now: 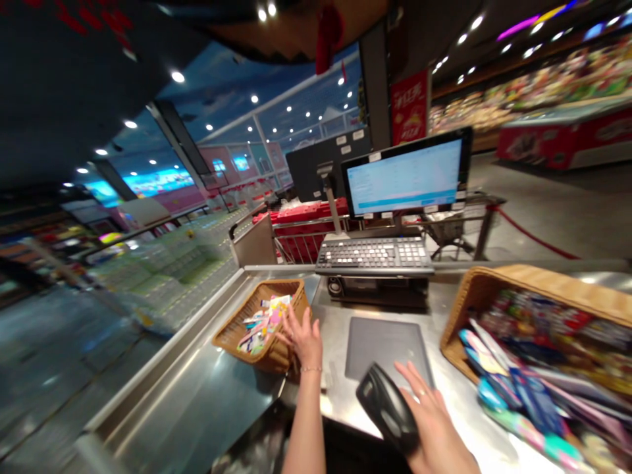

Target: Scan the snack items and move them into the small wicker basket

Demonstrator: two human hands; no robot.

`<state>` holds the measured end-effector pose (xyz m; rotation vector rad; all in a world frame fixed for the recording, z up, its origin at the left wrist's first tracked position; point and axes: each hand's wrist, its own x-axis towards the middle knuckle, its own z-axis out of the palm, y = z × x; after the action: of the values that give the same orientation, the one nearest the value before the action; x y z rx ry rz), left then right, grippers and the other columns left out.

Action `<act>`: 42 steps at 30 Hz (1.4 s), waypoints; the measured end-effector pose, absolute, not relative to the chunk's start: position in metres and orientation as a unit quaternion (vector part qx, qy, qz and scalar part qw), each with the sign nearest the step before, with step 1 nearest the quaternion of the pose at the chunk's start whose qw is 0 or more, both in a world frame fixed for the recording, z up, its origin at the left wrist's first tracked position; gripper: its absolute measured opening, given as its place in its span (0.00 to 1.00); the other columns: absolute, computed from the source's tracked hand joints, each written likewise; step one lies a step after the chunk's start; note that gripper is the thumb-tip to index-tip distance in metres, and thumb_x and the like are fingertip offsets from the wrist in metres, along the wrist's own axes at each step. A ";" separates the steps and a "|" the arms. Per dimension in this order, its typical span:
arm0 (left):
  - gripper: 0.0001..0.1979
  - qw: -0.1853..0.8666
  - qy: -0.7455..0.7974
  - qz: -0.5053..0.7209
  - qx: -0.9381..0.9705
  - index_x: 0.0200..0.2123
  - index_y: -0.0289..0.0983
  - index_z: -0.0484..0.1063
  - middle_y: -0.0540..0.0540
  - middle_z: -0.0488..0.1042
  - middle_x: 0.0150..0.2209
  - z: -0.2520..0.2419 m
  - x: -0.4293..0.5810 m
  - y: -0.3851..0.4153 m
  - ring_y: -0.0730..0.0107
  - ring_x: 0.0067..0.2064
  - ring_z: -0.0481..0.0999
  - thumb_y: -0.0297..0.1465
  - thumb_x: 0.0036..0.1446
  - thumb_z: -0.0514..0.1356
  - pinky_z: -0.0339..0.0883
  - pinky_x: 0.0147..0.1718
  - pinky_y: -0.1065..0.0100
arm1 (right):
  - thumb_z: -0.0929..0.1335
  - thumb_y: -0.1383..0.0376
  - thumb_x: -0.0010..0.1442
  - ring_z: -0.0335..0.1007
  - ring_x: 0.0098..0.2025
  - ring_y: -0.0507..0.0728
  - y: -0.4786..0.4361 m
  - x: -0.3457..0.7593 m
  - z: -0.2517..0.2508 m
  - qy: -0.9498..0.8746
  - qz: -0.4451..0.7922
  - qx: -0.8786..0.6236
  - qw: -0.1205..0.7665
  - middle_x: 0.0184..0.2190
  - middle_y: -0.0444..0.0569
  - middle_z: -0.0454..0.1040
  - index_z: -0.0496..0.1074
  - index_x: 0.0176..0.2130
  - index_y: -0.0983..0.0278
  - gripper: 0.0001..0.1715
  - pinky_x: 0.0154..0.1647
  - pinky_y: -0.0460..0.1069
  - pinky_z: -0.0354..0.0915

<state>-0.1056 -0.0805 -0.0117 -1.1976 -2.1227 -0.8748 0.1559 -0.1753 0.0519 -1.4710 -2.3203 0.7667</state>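
Observation:
My left hand (305,339) reaches over the right rim of a small wicker basket (286,359), its fingers spread and apparently holding nothing. Several small colourful packaged items (266,322) lie inside that basket, close to my fingertips. Low in the view, my right hand (439,424) has a black handheld barcode scanner (388,405) against its palm side. The index and middle fingers stretch forward past the scanner, and the thumb is hidden. Beneath and ahead of the scanner, a grey mat (382,345) lies on the metal counter (333,329).
A larger wicker basket (538,276) full of packaged goods (533,395) stands on the right. Behind the mat are a keyboard (375,255) on a raised stand and a lit monitor (407,178). Beyond the counter stands a shopping cart (451,227). A metal rim (162,352) edges the counter's left side.

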 end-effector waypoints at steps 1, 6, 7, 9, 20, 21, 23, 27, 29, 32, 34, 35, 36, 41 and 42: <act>0.15 0.273 -0.787 -0.325 -0.447 0.49 0.41 0.77 0.33 0.60 0.67 -0.011 -0.104 -0.080 0.39 0.70 0.51 0.32 0.57 0.63 0.41 0.60 0.24 | 0.64 0.72 0.50 0.41 0.74 0.71 -0.175 0.156 0.052 -0.805 0.266 -0.511 0.144 0.71 0.61 0.54 0.71 0.57 0.65 0.34 0.69 0.74 0.49; 0.15 0.276 -0.779 -0.326 -0.458 0.49 0.41 0.78 0.32 0.61 0.66 -0.013 -0.099 -0.079 0.39 0.69 0.53 0.32 0.57 0.64 0.43 0.60 0.24 | 0.64 0.73 0.49 0.39 0.74 0.70 -0.176 0.160 0.054 -0.796 0.277 -0.519 0.143 0.72 0.59 0.53 0.71 0.57 0.64 0.35 0.70 0.73 0.48; 0.15 0.276 -0.778 -0.327 -0.461 0.49 0.41 0.78 0.32 0.61 0.66 -0.013 -0.098 -0.079 0.39 0.69 0.53 0.32 0.57 0.64 0.43 0.60 0.24 | 0.64 0.73 0.49 0.39 0.74 0.70 -0.176 0.161 0.054 -0.794 0.281 -0.519 0.146 0.72 0.58 0.53 0.70 0.57 0.64 0.35 0.70 0.73 0.48; 0.15 0.273 -0.776 -0.328 -0.464 0.49 0.41 0.78 0.33 0.61 0.66 -0.014 -0.096 -0.078 0.39 0.69 0.53 0.32 0.57 0.64 0.43 0.60 0.24 | 0.64 0.73 0.49 0.39 0.74 0.70 -0.177 0.162 0.055 -0.791 0.288 -0.518 0.155 0.72 0.59 0.53 0.69 0.58 0.65 0.36 0.70 0.74 0.47; 0.15 0.251 -0.765 -0.339 -0.486 0.49 0.41 0.78 0.33 0.61 0.66 -0.014 -0.075 -0.072 0.39 0.70 0.52 0.31 0.58 0.63 0.44 0.59 0.24 | 0.64 0.71 0.51 0.38 0.75 0.70 -0.175 0.167 0.053 -0.783 0.293 -0.528 0.150 0.72 0.58 0.52 0.69 0.59 0.64 0.35 0.70 0.75 0.45; 0.16 0.251 -0.764 -0.338 -0.489 0.50 0.41 0.77 0.33 0.61 0.66 -0.014 -0.073 -0.072 0.39 0.70 0.52 0.31 0.58 0.63 0.44 0.59 0.23 | 0.64 0.71 0.51 0.38 0.75 0.70 -0.175 0.168 0.052 -0.782 0.295 -0.528 0.150 0.72 0.58 0.52 0.69 0.59 0.64 0.35 0.70 0.75 0.45; 0.16 0.250 -0.763 -0.336 -0.493 0.50 0.41 0.77 0.33 0.61 0.66 -0.013 -0.069 -0.071 0.40 0.70 0.52 0.32 0.58 0.63 0.44 0.59 0.24 | 0.64 0.72 0.51 0.38 0.75 0.69 -0.175 0.169 0.049 -0.781 0.295 -0.528 0.154 0.72 0.58 0.51 0.69 0.59 0.63 0.36 0.70 0.75 0.45; 0.15 0.243 -0.761 -0.335 -0.500 0.49 0.41 0.78 0.33 0.61 0.67 -0.012 -0.062 -0.069 0.40 0.70 0.52 0.32 0.58 0.63 0.45 0.59 0.24 | 0.65 0.73 0.49 0.38 0.75 0.70 -0.174 0.171 0.040 -0.777 0.288 -0.536 0.165 0.72 0.57 0.52 0.69 0.58 0.62 0.37 0.70 0.75 0.44; 0.15 0.238 -0.759 -0.333 -0.506 0.49 0.41 0.78 0.33 0.61 0.67 -0.012 -0.058 -0.068 0.40 0.70 0.52 0.31 0.57 0.63 0.45 0.59 0.24 | 0.65 0.73 0.48 0.38 0.74 0.71 -0.173 0.172 0.035 -0.774 0.279 -0.541 0.175 0.72 0.58 0.53 0.70 0.58 0.62 0.37 0.70 0.76 0.44; 0.16 0.235 -0.753 -0.332 -0.517 0.50 0.42 0.78 0.34 0.61 0.67 -0.012 -0.050 -0.066 0.41 0.70 0.53 0.31 0.57 0.64 0.44 0.60 0.24 | 0.65 0.74 0.47 0.39 0.74 0.71 -0.173 0.175 0.030 -0.773 0.270 -0.542 0.189 0.72 0.58 0.53 0.71 0.57 0.62 0.37 0.69 0.76 0.45; 0.16 0.233 -0.748 -0.332 -0.525 0.50 0.42 0.78 0.34 0.61 0.67 -0.013 -0.044 -0.064 0.42 0.70 0.53 0.31 0.57 0.63 0.44 0.60 0.25 | 0.65 0.74 0.47 0.39 0.74 0.71 -0.174 0.177 0.030 -0.772 0.271 -0.543 0.188 0.72 0.58 0.53 0.70 0.57 0.62 0.37 0.69 0.76 0.46; 0.16 0.232 -0.746 -0.332 -0.529 0.50 0.42 0.78 0.34 0.61 0.67 -0.014 -0.041 -0.063 0.42 0.70 0.54 0.31 0.57 0.63 0.43 0.60 0.25 | 0.64 0.74 0.47 0.39 0.74 0.70 -0.174 0.178 0.031 -0.771 0.272 -0.545 0.184 0.72 0.58 0.53 0.70 0.58 0.62 0.37 0.69 0.76 0.46; 0.16 0.231 -0.743 -0.332 -0.533 0.50 0.42 0.77 0.34 0.61 0.67 -0.014 -0.038 -0.062 0.42 0.70 0.54 0.31 0.57 0.63 0.43 0.60 0.25 | 0.64 0.75 0.47 0.39 0.74 0.70 -0.174 0.178 0.032 -0.770 0.273 -0.547 0.182 0.72 0.58 0.53 0.70 0.58 0.63 0.38 0.69 0.76 0.47; 0.17 0.225 -0.727 -0.328 -0.559 0.51 0.43 0.77 0.35 0.61 0.67 -0.016 -0.024 -0.057 0.43 0.70 0.53 0.31 0.58 0.63 0.43 0.61 0.26 | 0.64 0.75 0.47 0.37 0.75 0.71 -0.173 0.181 0.035 -0.764 0.278 -0.551 0.188 0.72 0.59 0.53 0.69 0.58 0.64 0.38 0.69 0.76 0.48; 0.17 0.223 -0.725 -0.327 -0.564 0.51 0.43 0.77 0.35 0.61 0.67 -0.016 -0.021 -0.057 0.43 0.70 0.53 0.31 0.58 0.63 0.43 0.61 0.26 | 0.64 0.75 0.47 0.37 0.75 0.71 -0.173 0.182 0.035 -0.763 0.278 -0.552 0.191 0.72 0.59 0.53 0.69 0.58 0.64 0.38 0.68 0.76 0.48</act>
<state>-0.0214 -0.0568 -0.0163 -1.5579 -2.0019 -0.9034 0.1818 -0.1730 0.0350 -1.5497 -2.1428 0.7819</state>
